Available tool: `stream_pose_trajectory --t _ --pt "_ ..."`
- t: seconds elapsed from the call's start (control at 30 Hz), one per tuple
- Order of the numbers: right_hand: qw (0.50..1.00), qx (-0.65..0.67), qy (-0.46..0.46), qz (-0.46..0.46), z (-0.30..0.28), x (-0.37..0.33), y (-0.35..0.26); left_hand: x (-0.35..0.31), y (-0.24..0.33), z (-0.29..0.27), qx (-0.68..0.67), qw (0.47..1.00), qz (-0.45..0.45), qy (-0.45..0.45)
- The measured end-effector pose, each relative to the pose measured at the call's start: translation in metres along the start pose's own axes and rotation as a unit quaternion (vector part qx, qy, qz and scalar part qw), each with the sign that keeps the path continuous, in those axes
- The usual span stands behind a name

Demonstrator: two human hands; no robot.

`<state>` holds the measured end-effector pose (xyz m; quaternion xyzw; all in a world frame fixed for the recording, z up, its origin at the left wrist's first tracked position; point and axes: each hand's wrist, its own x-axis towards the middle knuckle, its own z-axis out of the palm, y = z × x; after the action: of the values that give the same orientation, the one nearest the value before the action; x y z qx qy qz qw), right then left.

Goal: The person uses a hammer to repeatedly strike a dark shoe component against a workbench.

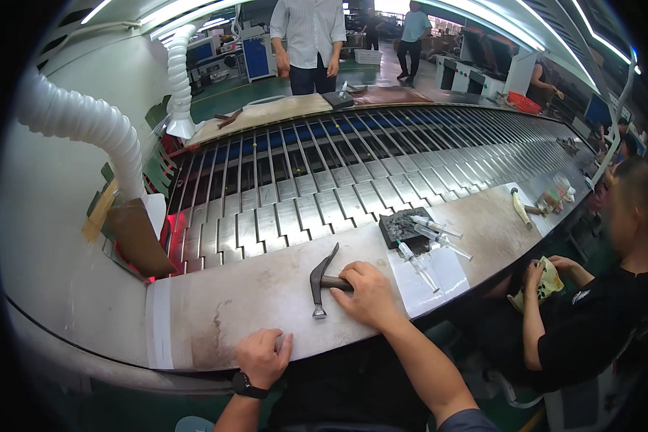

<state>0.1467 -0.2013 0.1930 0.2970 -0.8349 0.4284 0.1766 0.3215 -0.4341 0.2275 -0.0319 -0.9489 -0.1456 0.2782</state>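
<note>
My right hand (369, 294) is closed round the short dark handle of a hammer (316, 282), which lies on the beige ledge (201, 317) in front of me. Its steel head has a long curved claw that points away and a square striking face toward me. To the left, my left hand (264, 358) rests at the ledge's near edge, its fingers curled in and its thumb along the side; nothing shows in it. Right of the hammer, several syringes (417, 265) lie on and beside a dark grey foam block (405, 227) and a white sheet (450, 270).
Beyond the ledge runs a slatted metal conveyor (281, 216). White ribbed ducts (86, 119) hang at left, above a brown board (138, 234). A second hammer (520, 209) lies at right. There a seated co-worker handles a yellowish cloth-like item (547, 281); another person (309, 39) stands across.
</note>
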Motion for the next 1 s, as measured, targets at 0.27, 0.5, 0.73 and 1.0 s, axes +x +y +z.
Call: stream_pose_trajectory --t 0.27,0.5,0.73,1.0 --pt "1.0 -0.013 0.005 0.006 -0.001 0.003 -0.007 0.009 -0.003 -0.002 -0.009 0.999 0.04 0.021" --pt "1.0 -0.008 -0.001 0.005 0.005 0.003 -0.007 0.001 -0.008 -0.002 0.006 1.0 0.008 -0.008" --pt "1.0 -0.011 -0.014 0.0 0.008 0.003 -0.008 0.002 -0.012 -0.001 -0.003 0.999 0.029 0.013" --pt "1.0 0.001 -0.015 0.002 0.01 0.004 -0.006 0.003 -0.014 0.001 0.004 1.0 0.023 -0.011"
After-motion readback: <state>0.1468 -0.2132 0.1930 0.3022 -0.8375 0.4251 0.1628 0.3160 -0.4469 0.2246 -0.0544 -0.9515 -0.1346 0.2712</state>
